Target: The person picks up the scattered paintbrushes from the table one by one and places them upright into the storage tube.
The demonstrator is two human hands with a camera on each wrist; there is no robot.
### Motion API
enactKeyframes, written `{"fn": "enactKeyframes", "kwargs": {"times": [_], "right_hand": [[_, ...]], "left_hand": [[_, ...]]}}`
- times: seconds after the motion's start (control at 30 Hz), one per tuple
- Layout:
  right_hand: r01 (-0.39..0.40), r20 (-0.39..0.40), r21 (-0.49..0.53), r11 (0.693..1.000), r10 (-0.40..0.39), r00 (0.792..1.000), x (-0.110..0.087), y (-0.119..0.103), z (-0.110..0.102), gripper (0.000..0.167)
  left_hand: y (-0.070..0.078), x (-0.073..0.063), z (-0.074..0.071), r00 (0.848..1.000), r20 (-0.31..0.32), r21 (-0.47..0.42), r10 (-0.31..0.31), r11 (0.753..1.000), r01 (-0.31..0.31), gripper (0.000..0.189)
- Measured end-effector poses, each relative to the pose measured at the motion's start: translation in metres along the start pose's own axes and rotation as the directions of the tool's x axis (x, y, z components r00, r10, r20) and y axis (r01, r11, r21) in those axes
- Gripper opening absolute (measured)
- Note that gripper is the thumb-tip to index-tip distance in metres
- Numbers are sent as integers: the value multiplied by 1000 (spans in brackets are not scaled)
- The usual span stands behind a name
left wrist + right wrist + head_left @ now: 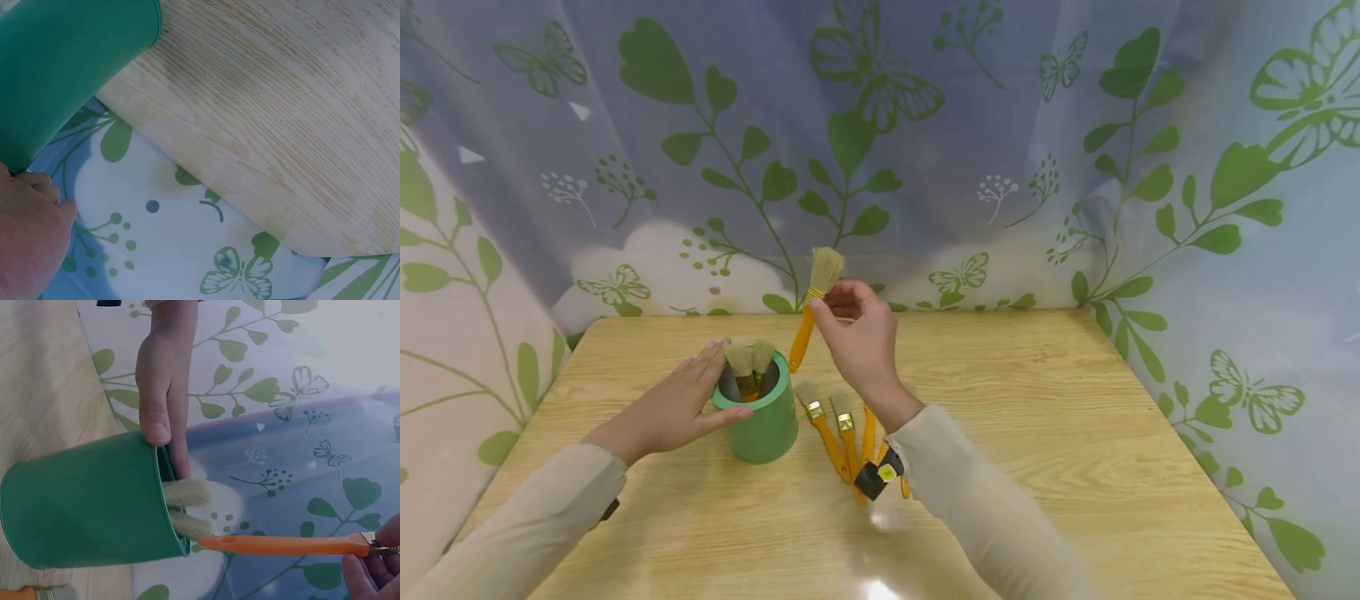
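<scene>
My right hand (865, 337) pinches a paintbrush (802, 337) near its metal collar, pale bristles up and orange handle pointing down. In the right wrist view, that handle's tip (209, 542) is right by the rim of a green can (87, 506). Two other brushes (741, 360) stand inside the can, bristles poking out of its mouth. My left hand (673, 404) rests on the can's rim with fingers extended along the left side and thumb across the near edge. The left wrist view catches only the can's side (62, 81) and part of the left hand (31, 231).
Several more orange-handled brushes (830, 442) lie on the wooden table (1037, 417) right of the can, some partly hidden by my right wrist and its black strap (871, 482). A curtain (925, 192) printed with leaves and butterflies hangs behind the table and at both sides.
</scene>
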State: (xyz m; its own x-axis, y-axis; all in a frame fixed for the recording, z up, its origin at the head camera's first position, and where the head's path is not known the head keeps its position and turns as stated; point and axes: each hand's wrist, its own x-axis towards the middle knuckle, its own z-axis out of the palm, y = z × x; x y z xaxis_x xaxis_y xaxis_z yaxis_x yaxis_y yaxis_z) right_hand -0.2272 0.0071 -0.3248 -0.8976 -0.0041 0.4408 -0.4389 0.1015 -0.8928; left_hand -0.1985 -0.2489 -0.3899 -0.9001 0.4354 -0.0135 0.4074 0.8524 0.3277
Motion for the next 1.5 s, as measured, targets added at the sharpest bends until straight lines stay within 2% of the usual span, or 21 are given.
{"fn": "enactKeyframes", "kwargs": {"times": [0.2, 0.53, 0.7, 0.93, 1.2, 1.5], "right_hand": [[20, 40, -2, 1000, -20, 999, -4, 2, 18, 22], [54, 81, -113, 992, -45, 996, -16, 17, 40, 16], [14, 99, -179, 984, 4, 995, -23, 23, 46, 15], [-47, 121, -216, 975, 75, 990, -31, 32, 49, 16], [-92, 128, -201, 975, 120, 985, -32, 40, 40, 22], [-139, 86, -208, 968, 160, 983, -25, 51, 2, 26]], "left_hand": [[0, 0, 0, 1000, -3, -9, 2, 1000, -2, 99], [-2, 1, 2, 1000, 1, -23, -8, 1000, 8, 101], [-1, 0, 3, 1000, 0, -35, -5, 999, 5, 100], [-1, 0, 2, 1000, -10, -28, -2, 1000, 1, 99], [-1, 0, 2, 1000, -11, -37, -11, 999, 10, 99], [-2, 1, 4, 999, -14, -32, -30, 999, 30, 101]]}}
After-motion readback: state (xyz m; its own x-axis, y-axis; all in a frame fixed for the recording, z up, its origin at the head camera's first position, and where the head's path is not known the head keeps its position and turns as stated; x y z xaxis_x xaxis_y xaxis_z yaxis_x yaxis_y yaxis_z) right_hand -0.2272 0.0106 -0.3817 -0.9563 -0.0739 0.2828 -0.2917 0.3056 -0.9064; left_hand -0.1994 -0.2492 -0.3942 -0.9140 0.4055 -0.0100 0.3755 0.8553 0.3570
